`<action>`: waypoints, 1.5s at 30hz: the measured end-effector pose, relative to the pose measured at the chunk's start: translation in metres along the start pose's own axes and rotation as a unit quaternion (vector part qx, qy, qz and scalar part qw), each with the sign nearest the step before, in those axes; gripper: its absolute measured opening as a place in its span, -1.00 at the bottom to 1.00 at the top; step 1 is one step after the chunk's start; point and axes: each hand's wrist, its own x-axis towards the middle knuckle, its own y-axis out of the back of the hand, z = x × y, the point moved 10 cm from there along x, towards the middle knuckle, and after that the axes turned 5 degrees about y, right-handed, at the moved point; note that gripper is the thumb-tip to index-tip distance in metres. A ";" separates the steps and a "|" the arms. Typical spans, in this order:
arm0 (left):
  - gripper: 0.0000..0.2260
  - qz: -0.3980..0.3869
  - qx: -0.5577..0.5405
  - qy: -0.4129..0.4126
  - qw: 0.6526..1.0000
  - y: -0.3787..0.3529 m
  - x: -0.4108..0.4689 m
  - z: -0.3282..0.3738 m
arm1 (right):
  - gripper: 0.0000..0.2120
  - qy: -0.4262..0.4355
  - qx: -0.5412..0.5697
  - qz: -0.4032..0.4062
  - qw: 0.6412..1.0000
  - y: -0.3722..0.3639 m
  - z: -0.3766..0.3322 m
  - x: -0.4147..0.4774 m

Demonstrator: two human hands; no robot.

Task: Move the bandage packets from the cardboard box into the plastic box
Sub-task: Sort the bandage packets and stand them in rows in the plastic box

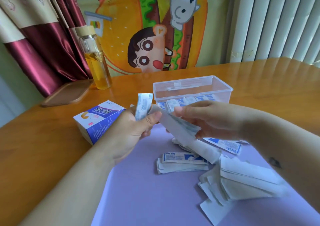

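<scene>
Bandage packets (179, 129) in both hands
My left hand (133, 128) grips an upright stack (142, 108); my right hand (209, 120) pinches another, plastic box (190, 87) beyond.

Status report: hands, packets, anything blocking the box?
Left hand grips white bandage packets; right hand pinches second bunch. Clear plastic box open, partly filled. Nothing blocks it.

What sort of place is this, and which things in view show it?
Probably a room in a home: a wooden table beside maroon curtains, a white radiator, and a cartoon burger cloth.
</scene>
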 end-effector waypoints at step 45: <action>-0.60 -0.034 -0.155 0.210 0.965 -0.042 -0.019 -0.037 | -0.93 0.101 0.011 0.183 0.978 -0.004 0.005 0.002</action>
